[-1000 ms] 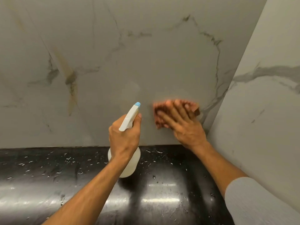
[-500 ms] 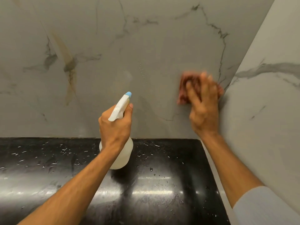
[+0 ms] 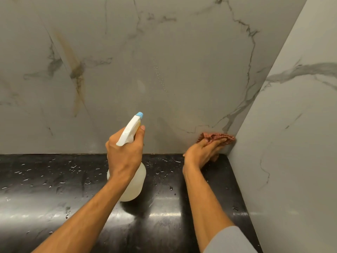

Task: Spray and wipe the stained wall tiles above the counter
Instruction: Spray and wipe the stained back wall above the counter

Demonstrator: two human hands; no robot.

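Lowered toward the black stone counter (image 3: pixel 54 179), right hand (image 3: pixel 202 152) presses reddish cloth (image 3: pixel 217 136) flat-fingered against grey marble wall tile (image 3: pixel 182 70); left hand (image 3: pixel 124 152) grips white plastic spray bottle (image 3: pixel 129 132).

Dim, sharp — glare streaks the counter (image 3: pixel 164 214).

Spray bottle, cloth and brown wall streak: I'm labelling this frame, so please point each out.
spray bottle (image 3: pixel 135 185): head view, on its pale round body.
cloth (image 3: pixel 218 137): head view, on its bunched upper edge.
brown streak (image 3: pixel 70 55): head view, on its upper half.
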